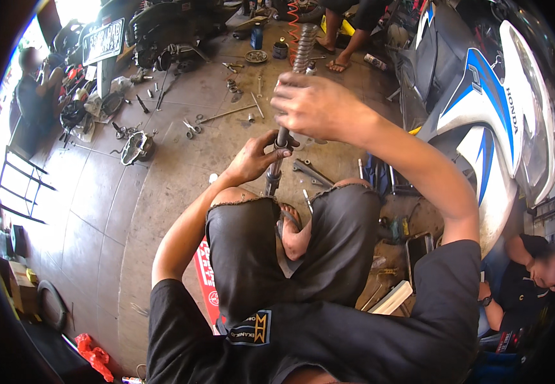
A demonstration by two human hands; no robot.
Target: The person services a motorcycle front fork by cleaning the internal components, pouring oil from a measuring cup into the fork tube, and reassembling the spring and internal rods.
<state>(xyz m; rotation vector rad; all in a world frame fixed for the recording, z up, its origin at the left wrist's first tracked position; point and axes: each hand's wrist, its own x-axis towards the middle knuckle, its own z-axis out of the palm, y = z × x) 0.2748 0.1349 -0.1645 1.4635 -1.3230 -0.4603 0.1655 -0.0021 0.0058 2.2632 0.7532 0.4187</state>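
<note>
A motorcycle fork tube (273, 178) stands nearly upright in front of my knees, tilted a little to the right at its top. Around its middle, my left hand (255, 157) is closed with thumb and fingers. A long grey coil spring (303, 50) rises from the upper end, and my right hand (316, 105) is wrapped round its lower part. The join between spring and tube is hidden behind the right hand's fingers. The foot of the tube is down between my knees, partly covered by the left knee.
Scissors (192, 127), a long metal rod (229, 114) and a metal housing (137, 147) lie on the floor. A white and blue motorcycle (482, 102) stands close on the right. One person sits far left, another is low right; someone's sandalled feet (339, 64) are ahead.
</note>
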